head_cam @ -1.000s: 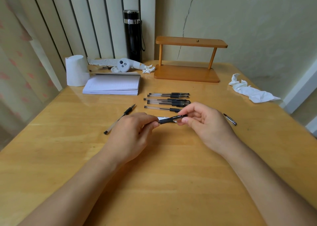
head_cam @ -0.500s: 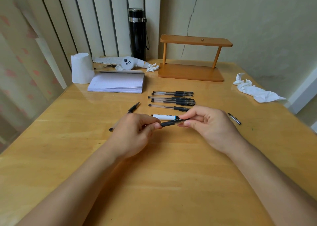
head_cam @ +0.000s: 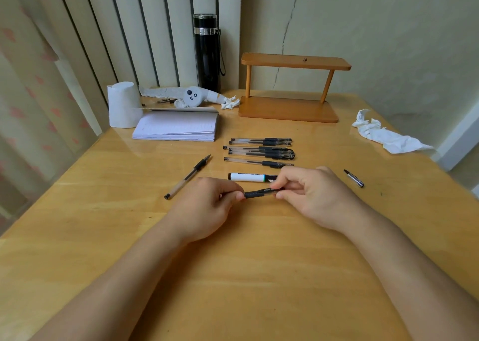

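Note:
A black pen (head_cam: 261, 193) is held level above the wooden table (head_cam: 233, 276) between both hands. My left hand (head_cam: 204, 211) pinches its left end; my right hand (head_cam: 316, 198) pinches its right end with thumb and fingers. Just behind the hands lies a white marker (head_cam: 247, 177), its right end hidden by my right fingers. Further back, several clear gel pens (head_cam: 259, 149) lie side by side in a row. A single pen (head_cam: 188, 177) lies slanted to the left, and a loose pen cap (head_cam: 354, 178) sits to the right.
An open notebook (head_cam: 176, 128), a white paper roll (head_cam: 124, 105), a black flask (head_cam: 207, 53) and a white controller (head_cam: 193, 97) stand at the back left. A small wooden shelf (head_cam: 290, 107) is at the back centre. Crumpled tissue (head_cam: 386, 136) lies at the right edge.
The pen and both hands have come slightly lower and nearer to me, uncovering the white marker behind them. The grip of both hands on the pen is the same.

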